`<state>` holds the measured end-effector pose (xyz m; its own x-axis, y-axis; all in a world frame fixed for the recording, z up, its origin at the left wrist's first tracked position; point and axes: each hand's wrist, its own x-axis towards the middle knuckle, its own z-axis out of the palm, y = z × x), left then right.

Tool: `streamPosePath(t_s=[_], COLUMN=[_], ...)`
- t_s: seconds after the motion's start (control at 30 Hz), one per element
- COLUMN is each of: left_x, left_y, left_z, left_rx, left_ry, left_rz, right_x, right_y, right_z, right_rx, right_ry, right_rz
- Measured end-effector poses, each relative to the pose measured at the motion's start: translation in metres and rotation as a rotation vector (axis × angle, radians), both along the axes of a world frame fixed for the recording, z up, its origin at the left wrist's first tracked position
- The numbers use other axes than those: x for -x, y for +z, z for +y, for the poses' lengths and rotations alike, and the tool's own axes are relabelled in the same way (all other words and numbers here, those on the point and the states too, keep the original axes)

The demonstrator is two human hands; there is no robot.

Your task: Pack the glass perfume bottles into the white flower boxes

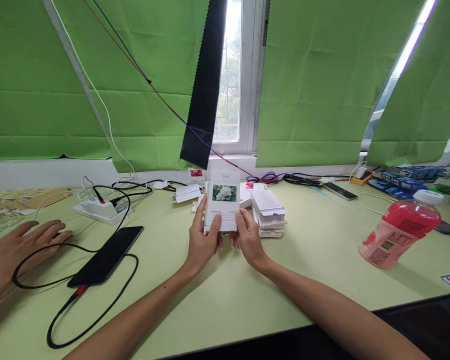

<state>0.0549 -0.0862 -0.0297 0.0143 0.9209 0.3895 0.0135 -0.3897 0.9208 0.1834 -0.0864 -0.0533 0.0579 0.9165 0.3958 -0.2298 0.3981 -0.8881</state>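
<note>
Between both hands I hold a small white box [222,202] upright, its front facing me with a picture of a white flower on green leaves. My left hand [204,231] grips its left edge, the thumb on the front. On the lower right corner, my right hand [250,237] pinches it with the thumb in front and fingers behind. A stack of white boxes [268,212] stands just to the right behind my right hand. Behind the held box lie more white cartons [187,193], partly hidden, and one with a red flower picture [197,175].
Another person's hand [33,245] rests on the table at the left. Near it lie a phone [107,256] with a looping black cable and a white power strip [101,209]. A pink drink bottle [401,230] and another phone [339,190] are at the right.
</note>
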Motion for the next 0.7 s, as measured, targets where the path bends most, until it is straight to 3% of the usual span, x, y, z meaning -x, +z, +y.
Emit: streamPosePath(t_s=[0.43, 0.7], left_x=[0.0021, 0.0028], left_y=[-0.0044, -0.0037], left_z=[0.0026, 0.0026], left_rx=[-0.028, -0.03], left_ry=[-0.044, -0.043], left_rz=[0.001, -0.03], right_x=[-0.0008, -0.0041], right_y=[0.0057, -0.0006], right_z=[-0.0067, -0.0004], right_rx=[0.002, -0.098], right_ry=[0.011, -0.021], right_rz=[0.041, -0.102])
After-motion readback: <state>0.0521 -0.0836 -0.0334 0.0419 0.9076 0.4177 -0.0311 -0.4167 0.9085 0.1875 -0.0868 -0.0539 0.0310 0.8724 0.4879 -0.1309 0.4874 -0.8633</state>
